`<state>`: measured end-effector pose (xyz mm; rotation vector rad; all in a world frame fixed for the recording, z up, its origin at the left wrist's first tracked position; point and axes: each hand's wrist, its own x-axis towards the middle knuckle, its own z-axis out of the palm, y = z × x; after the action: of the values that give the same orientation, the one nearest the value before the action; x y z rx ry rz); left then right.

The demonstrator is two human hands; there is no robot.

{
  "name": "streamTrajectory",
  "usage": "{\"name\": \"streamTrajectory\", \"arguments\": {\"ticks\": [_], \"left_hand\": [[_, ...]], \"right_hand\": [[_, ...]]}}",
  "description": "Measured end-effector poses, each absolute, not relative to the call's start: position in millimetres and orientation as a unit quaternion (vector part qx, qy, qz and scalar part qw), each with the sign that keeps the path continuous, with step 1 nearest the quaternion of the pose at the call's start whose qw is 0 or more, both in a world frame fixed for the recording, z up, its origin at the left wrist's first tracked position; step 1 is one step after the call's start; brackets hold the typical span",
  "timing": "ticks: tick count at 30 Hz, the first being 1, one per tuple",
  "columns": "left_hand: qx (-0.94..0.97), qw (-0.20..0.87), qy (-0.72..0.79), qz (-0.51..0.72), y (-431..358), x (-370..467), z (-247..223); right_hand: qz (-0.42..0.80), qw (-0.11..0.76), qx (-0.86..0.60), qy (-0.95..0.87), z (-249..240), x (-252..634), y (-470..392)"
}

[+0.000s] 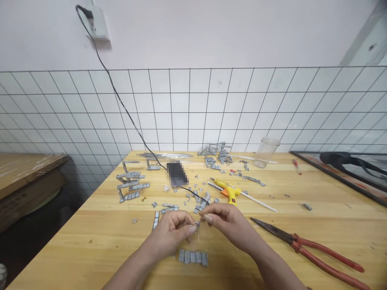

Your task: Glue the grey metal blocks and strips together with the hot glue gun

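Observation:
Over the front middle of the table, my left hand (177, 231) pinches a small grey piece (197, 224) between thumb and forefinger. Close beside it my right hand (228, 221) is closed in a pinch, and whatever its fingertips hold is too small to make out. A short strip of joined grey pieces (193, 257) lies on the wood just below both hands. Another grey strip (155, 220) is partly covered by my left hand. Beyond my right hand lies a yellow glue gun (231, 191) with a white glue stick (258, 201) beside it.
Red-handled long-nose pliers (298, 243) lie at the right. Small grey structures stand at the left (130, 185) and back (216, 153), near a clear plastic jar (266, 152). A black cable (121, 98) runs from the wall socket past a pixelated dark object (177, 174).

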<state>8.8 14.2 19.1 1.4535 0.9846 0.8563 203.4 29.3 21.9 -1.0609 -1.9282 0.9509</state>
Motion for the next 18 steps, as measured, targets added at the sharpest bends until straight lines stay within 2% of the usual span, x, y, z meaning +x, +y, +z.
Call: {"name": "streamTrajectory", "arguments": {"ticks": [2, 8, 12, 18], "left_hand": [[0.571, 0.611, 0.401, 0.373, 15.4, 8.5, 18.9], [0.52, 0.656, 0.37, 0.403, 17.9, 7.2, 18.8], [0.479, 0.704, 0.345, 0.395, 19.5, 5.8, 15.7], [0.449, 0.751, 0.321, 0.362, 21.9, 5.5, 8.4]], "right_hand": [[0.377, 0.384, -0.401, -0.741, 25.0, 207.3, 30.0], [0.359, 0.413, -0.356, -0.757, 27.0, 205.8, 27.2], [0.289, 0.438, -0.284, -0.803, 26.1, 204.2, 24.6], [0.132, 0.404, -0.25, -0.87, 21.9, 200.9, 22.4]]}}
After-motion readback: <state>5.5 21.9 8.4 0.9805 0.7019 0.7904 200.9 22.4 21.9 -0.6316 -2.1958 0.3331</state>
